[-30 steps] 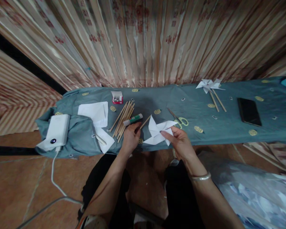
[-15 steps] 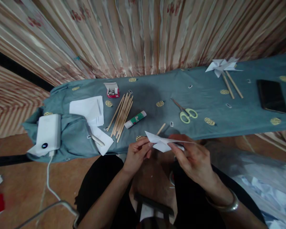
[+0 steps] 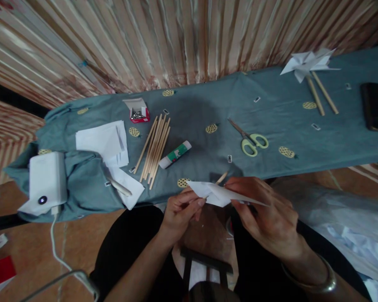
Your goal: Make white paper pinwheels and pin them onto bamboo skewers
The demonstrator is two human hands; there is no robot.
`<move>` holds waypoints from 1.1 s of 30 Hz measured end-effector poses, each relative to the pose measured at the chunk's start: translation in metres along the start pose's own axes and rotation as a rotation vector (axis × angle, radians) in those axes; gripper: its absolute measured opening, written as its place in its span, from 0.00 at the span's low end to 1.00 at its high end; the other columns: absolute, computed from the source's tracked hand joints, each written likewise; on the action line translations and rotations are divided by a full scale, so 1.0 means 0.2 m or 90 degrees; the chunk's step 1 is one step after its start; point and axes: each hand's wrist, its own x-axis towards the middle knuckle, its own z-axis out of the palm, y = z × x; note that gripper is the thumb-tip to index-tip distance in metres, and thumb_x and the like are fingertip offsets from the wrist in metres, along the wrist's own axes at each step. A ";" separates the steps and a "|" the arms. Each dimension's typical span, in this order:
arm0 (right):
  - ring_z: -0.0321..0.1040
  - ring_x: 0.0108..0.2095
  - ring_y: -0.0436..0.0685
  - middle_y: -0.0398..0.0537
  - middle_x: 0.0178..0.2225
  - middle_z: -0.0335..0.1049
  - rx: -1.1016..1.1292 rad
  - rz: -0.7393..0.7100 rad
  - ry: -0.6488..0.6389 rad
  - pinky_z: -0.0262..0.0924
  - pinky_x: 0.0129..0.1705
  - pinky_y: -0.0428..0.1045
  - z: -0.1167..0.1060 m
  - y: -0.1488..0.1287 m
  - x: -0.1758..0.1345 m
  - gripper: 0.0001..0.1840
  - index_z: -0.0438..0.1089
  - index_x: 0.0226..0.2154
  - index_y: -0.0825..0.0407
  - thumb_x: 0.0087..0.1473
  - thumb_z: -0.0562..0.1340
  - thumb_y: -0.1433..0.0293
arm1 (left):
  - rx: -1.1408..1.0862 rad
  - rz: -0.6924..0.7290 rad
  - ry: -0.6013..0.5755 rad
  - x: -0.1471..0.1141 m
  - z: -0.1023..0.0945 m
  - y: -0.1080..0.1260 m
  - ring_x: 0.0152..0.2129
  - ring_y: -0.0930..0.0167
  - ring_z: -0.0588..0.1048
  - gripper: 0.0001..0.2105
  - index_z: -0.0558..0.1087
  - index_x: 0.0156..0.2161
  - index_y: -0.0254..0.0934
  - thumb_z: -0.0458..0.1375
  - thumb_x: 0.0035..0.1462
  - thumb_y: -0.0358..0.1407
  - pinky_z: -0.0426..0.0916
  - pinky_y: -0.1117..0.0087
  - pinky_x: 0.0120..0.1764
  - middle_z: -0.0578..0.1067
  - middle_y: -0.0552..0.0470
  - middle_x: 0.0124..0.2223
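Paper pinwheel [image 3: 216, 197] sitting btwn hands, near counter [image 3: 192, 107] front edge. R hand [image 3: 267, 214] gripping blade side; L hand [image 3: 179, 212] pinching, prob. on wooden stick [image 3: 221, 178]. Est.: paper feeling v. light, creasing/tearing easily; stick staying stiff, maybe rolling. Best hold: pinching folded ctr, sparing blade tips.

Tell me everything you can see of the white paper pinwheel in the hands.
The pinwheel looks like plain white paper folded into pointed blades. It is tilted, seen nearly edge-on, so its centre is hard to make out. One point reaches left; a blade runs right. The right hand grips its right side. A wooden stick shows beyond its far edge; the left hand seems to pinch the near end. Whether the left fingers touch the paper is unclear.
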 end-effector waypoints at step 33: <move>0.76 0.42 0.60 0.56 0.37 0.77 0.005 -0.011 -0.003 0.72 0.43 0.54 -0.01 0.02 0.00 0.18 0.66 0.48 0.57 0.55 0.60 0.84 | 0.002 -0.039 -0.010 -0.02 -0.01 -0.02 0.12 0.81 0.59 0.19 0.72 0.17 0.33 0.66 0.52 0.43 0.50 0.76 0.18 0.62 0.58 0.15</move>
